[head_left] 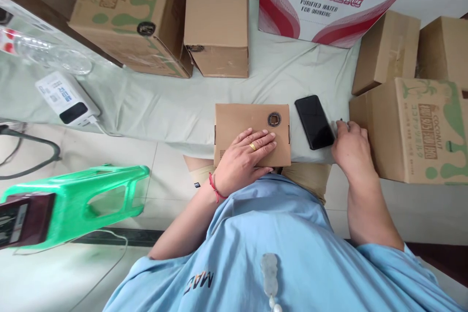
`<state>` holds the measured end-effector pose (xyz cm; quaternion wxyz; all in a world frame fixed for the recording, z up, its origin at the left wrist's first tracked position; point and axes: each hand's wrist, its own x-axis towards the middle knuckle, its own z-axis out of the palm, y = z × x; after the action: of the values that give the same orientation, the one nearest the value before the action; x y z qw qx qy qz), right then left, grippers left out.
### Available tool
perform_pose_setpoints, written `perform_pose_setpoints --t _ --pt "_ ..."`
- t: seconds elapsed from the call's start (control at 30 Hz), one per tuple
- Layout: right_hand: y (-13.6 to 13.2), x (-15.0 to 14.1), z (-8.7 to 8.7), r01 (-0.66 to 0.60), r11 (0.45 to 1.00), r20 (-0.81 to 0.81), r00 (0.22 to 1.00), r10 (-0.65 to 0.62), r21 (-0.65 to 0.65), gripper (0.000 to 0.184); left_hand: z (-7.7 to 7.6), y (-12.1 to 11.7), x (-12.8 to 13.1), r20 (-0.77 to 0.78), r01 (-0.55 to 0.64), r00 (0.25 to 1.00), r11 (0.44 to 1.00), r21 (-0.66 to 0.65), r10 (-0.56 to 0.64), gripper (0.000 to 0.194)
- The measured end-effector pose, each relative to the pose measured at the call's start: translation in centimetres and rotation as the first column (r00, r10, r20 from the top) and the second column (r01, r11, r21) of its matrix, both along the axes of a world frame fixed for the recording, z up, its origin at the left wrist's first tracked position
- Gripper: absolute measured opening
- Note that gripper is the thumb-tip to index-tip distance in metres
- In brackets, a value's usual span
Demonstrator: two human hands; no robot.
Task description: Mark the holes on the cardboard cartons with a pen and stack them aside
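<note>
A small brown cardboard box (237, 122) lies flat at the table's front edge, just before my body. A dark round mark with a square centre shows near its upper right corner. My left hand (248, 156) rests on the lid with its fingers stretched out flat. Right of the box lies a black smartphone (314, 122), screen up. Beside the phone, my right hand (353, 148) is at the table with its fingers curled together. A tiny dark tip shows at those fingers; what they hold is too small to name.
Coconut cartons stand at the back left (120, 14) and right (431, 131). A plain carton (217, 19) and a white-and-red Wahaha water box (329, 5) line the back. A white power bank (68, 97) with a cable lies left. Below it stands a green plastic stool (73, 195).
</note>
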<state>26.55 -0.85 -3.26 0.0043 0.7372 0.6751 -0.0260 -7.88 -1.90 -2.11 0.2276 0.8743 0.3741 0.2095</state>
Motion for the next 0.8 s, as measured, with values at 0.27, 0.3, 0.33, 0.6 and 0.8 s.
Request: perform_pose_setpoints --t 0.27,0.3,0.33,0.6,0.8 --pt "0.1 -4.2 -1.3 0.058 0.998 -0.133 0.99 -0.053 0.032 0.095 0.4 0.2 0.4 -0.006 -0.016 1.0 0.999 -0.033 0.016 0.062" --pt "0.2 -4.3 -1.6 0.076 0.996 -0.136 0.988 -0.071 0.035 0.095 0.4 0.2 0.4 -0.009 -0.018 1.0 0.999 -0.03 0.018 0.062" --pt "0.3 -4.5 -1.8 0.092 0.995 -0.14 0.986 -0.086 0.031 0.093 0.4 0.2 0.5 -0.011 -0.021 1.0 0.999 -0.027 0.021 0.061" --pt "-0.1 -5.5 -0.5 0.19 0.976 -0.274 0.938 -0.212 -0.105 0.093 0.1 0.1 0.6 -0.028 -0.026 0.999 1.0 0.003 0.026 0.061" --pt "0.2 -4.9 0.3 0.23 0.958 -0.466 0.838 -0.283 -0.169 0.092 0.1 0.6 2.0 -0.043 -0.093 0.995 0.996 0.013 0.094 0.061"
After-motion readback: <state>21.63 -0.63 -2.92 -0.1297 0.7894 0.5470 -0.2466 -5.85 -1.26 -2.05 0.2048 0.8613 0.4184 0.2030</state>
